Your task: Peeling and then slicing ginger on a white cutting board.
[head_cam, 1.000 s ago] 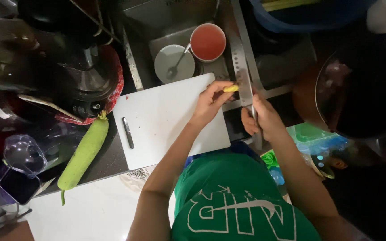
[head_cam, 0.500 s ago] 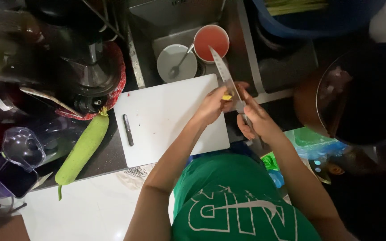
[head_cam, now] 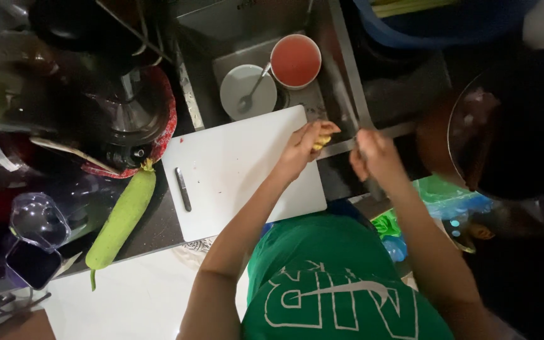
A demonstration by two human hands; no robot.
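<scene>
Hands over the edge of a white cutting board (head_cam: 234, 170) beside a sink (head_cam: 247, 38), left hand (head_cam: 306, 143) pinching a small yellow piece (head_cam: 322, 140), right hand (head_cam: 374, 157) closed around a knife (head_cam: 347, 104), blade blurred, long green gourd (head_cam: 123, 217) lying at the left.

Yellow piece (head_cam: 322, 141): mostly hidden inside the left hand (head_cam: 303, 146), kind unclear.
Knife (head_cam: 346, 104): blade motion-blurred, handle hidden in the right hand (head_cam: 376, 156).
Blue tub (head_cam: 448, 22): cut off by the top edge.
Dark pan (head_cam: 511, 132): contents too dim to tell.
</scene>
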